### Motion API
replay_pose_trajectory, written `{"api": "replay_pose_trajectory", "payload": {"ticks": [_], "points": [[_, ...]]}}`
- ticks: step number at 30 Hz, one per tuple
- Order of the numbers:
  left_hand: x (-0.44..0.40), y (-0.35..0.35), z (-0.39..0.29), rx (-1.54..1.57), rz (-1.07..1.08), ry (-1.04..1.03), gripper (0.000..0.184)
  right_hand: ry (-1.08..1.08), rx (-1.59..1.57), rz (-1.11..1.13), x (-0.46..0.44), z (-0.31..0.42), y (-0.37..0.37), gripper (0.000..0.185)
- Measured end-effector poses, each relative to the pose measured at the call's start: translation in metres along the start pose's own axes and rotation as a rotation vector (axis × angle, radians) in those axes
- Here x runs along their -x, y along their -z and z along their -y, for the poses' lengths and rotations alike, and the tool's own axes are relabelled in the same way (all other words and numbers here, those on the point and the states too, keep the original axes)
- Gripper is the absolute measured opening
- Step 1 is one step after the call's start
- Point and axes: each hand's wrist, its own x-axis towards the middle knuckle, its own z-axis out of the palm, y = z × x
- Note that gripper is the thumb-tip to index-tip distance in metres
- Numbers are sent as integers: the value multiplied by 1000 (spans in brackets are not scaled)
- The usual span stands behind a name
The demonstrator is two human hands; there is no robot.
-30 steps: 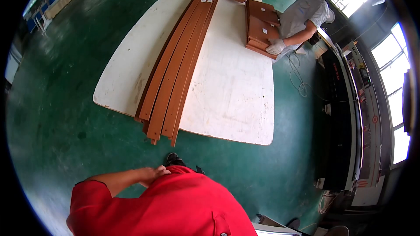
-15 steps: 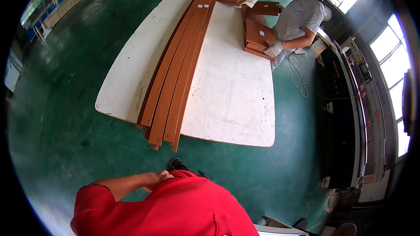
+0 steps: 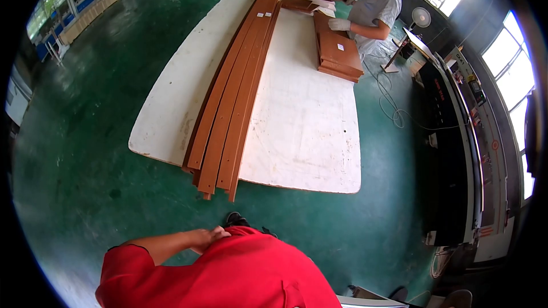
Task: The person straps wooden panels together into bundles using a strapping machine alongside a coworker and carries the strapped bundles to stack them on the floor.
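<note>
My left hand (image 3: 209,238) rests against the front of my red shirt (image 3: 228,274), its fingers bent at the hem; whether it holds the cloth is hard to tell. My right hand is out of the picture. Beyond my feet stands a white table (image 3: 302,131). Long reddish-brown boards (image 3: 237,97) lie lengthwise on it, their near ends jutting over the edge. Shorter brown panels (image 3: 339,54) are stacked at the table's right side, with a white label on top.
A co-worker (image 3: 374,11) in grey, with a white glove (image 3: 339,24), stands at the table's far right. A long black machine (image 3: 445,154) lines the right side. A fan (image 3: 421,17) and loose cables (image 3: 394,111) are near it.
The co-worker has shifted farther back, and a brown panel has gone from the short stack to the table's far end. My left hand stays at my shirt.
</note>
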Motion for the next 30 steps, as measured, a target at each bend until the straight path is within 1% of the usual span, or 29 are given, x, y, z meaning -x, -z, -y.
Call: {"api": "replay_pose_trajectory", "payload": {"ticks": [3,10,12,13,15,16,18,21,24,27,30], "points": [[2,4,-8,5,18,37,82,-75,-65,-3,6,11,-2,20],[3,8,-16,21,50,100,82,-13,23,4,0,6,-5,19],[3,8,-17,41,41,89,82,-4,30,4,-1,3,-6,19],[5,8,-17,53,37,84,82,59,73,16,-1,1,-7,19],[4,3,-12,24,19,43,87,186,155,36,-9,-12,-7,19],[3,1,-9,10,11,21,90,184,158,36,-12,-16,-7,19],[3,0,-8,18,25,41,89,180,164,35,-12,-18,-6,19],[4,7,-18,26,60,88,88,-24,14,11,-22,-24,-7,19],[5,8,-22,17,64,91,88,-67,-95,15,-18,-23,-7,19],[4,4,-17,9,54,79,88,74,-3,43,-16,-26,-6,18],[4,-1,-13,0,45,69,87,114,50,28,-17,-30,-7,19]]}}
